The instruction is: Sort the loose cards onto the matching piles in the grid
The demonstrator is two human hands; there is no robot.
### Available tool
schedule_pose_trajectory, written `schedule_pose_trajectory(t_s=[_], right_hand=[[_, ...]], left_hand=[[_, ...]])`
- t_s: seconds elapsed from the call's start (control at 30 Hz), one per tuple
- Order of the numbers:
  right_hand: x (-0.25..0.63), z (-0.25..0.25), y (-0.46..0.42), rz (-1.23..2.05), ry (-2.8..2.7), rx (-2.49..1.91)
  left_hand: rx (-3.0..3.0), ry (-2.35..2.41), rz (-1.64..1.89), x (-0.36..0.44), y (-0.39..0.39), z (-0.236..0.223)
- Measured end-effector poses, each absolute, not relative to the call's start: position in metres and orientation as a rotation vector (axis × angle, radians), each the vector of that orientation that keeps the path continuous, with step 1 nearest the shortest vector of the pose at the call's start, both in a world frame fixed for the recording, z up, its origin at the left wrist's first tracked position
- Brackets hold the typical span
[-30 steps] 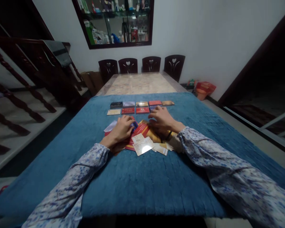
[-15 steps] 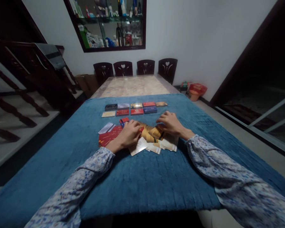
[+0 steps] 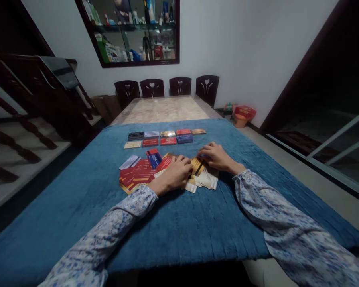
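My left hand (image 3: 178,172) is closed, its bent fingers down among the spread cards; what its fingertips grip is hidden. Over the right end of the spread, the curled fingers of my right hand (image 3: 217,156) are closed at the edge of a gold card (image 3: 198,166) with a dark stripe. Below lie several whitish cards (image 3: 208,179). Left of my left hand, dark red cards (image 3: 139,172) overlap, with a silvery card (image 3: 130,162) at their far side. A blue-and-red card (image 3: 154,158) lies beyond the left wrist.
Several neat card stacks stand in two rows farther off, including a black stack (image 3: 136,135), a blue one (image 3: 184,138) and a red one (image 3: 168,141). A blue cloth (image 3: 179,231) covers the near table. Beyond it is bare marble tabletop (image 3: 161,107), with dark chairs (image 3: 208,87) behind.
My left hand has moved right, toward my right hand, uncovering more red cards and the blue-and-red card. My right hand stays by the gold cards. The view has shifted slightly.
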State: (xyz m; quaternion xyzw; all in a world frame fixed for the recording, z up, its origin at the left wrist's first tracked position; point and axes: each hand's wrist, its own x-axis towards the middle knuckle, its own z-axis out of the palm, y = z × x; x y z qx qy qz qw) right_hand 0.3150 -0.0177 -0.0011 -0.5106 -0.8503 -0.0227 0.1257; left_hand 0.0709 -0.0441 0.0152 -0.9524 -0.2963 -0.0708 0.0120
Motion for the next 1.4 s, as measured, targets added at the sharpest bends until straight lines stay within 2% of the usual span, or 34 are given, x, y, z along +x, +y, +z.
schedule_pose_trajectory(t_s=[0.33, 0.77, 1.13, 1.4], right_hand=[[0.325, -0.011, -0.018, -0.041, -2.567, -1.364], [0.331, -0.012, -0.014, 0.026, -2.582, -1.241], [0.329, -0.006, -0.016, 0.243, -2.608, -1.288], [0.326, -0.011, -0.009, 0.207, -2.594, -1.223]], left_hand=[[-2.952, -0.876, -0.024, 0.082, -0.042, 0.016], [-2.896, -0.986, -0.128, 0.074, -0.036, 0.013], [-2.939, -1.074, -0.137, 0.076, -0.033, 0.025], [-2.982, -1.153, -0.108, 0.076, -0.025, 0.028]])
